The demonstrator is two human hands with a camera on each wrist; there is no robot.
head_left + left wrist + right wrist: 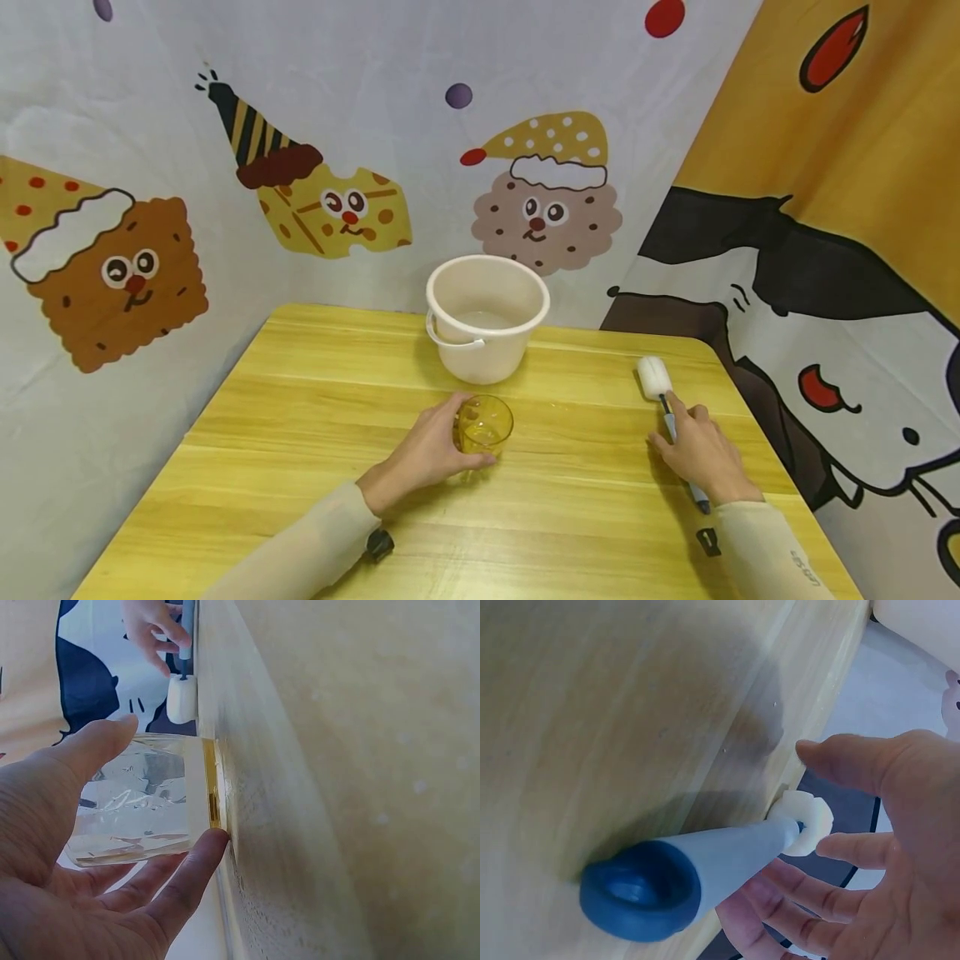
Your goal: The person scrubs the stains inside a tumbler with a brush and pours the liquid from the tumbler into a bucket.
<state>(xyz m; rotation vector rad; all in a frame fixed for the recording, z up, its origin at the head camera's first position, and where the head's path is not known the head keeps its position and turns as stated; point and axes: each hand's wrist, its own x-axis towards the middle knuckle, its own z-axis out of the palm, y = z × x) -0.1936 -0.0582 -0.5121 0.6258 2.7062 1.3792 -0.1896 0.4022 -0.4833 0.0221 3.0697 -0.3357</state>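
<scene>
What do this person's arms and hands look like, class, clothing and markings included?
The left sleeve and right sleeve are long and pale beige. Small dark lettering, unreadable here, marks the right one. The left hand and right hand wear no gloves. A black piece shows by each sleeve.

The head view is bright and clear. The table [585, 517] has a pale shine near the bottom, and a soft shadow lies by the right hand [701, 454]. Both wrist views are duller and a bit hazy. In the left one, the table looks blurry and the cup [146, 802] has little glints. In the right one, big soft shadows darken the table near the brush [731, 859].
</scene>
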